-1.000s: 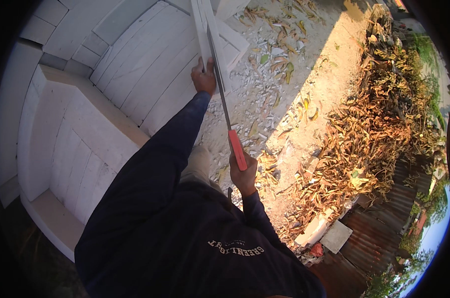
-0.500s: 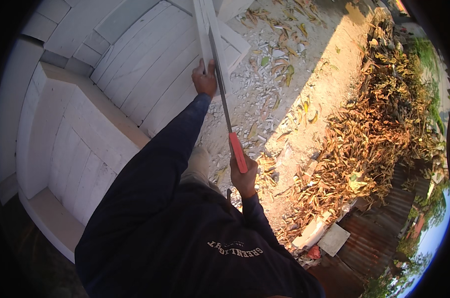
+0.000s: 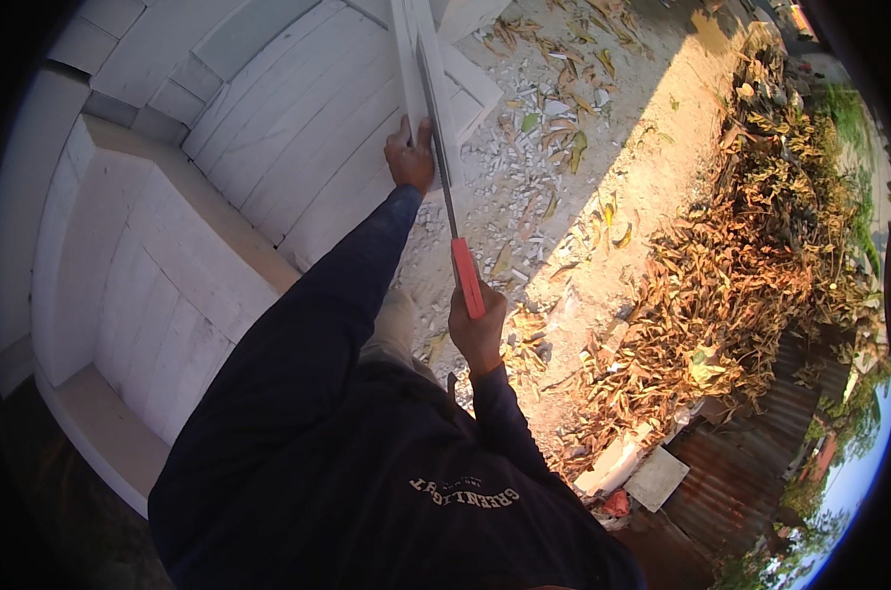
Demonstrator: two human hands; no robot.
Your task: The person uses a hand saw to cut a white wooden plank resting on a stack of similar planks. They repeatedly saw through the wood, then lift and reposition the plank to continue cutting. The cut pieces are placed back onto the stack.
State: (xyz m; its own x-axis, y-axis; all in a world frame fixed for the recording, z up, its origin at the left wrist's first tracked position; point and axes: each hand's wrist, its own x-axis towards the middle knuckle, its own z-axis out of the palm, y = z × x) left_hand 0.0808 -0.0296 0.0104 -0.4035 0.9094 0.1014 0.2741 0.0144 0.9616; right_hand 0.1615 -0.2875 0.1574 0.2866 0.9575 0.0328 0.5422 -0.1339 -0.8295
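Note:
My right hand (image 3: 477, 329) is wrapped round the red handle of a handsaw (image 3: 467, 278). The saw's long thin blade points away from me and lies along a narrow white block (image 3: 406, 64). It seems to sit in a cut in the block's upper face, though how deep I cannot tell. Closed on the left side of that block, near its close end, is my left hand (image 3: 409, 160), right beside the blade. The block rests over a larger stack of white blocks (image 3: 313, 118).
More white blocks form a stepped pile (image 3: 185, 256) on the left. White chips (image 3: 524, 147) and dry leaves litter the ground beyond the saw. To the right lies a big heap of brown leaves (image 3: 721, 265), with rusty corrugated sheets (image 3: 736, 472) and a pale square slab (image 3: 657, 479) below it.
My right hand has pushed the saw a little farther away from me, along the block. My left hand keeps its hold on the block.

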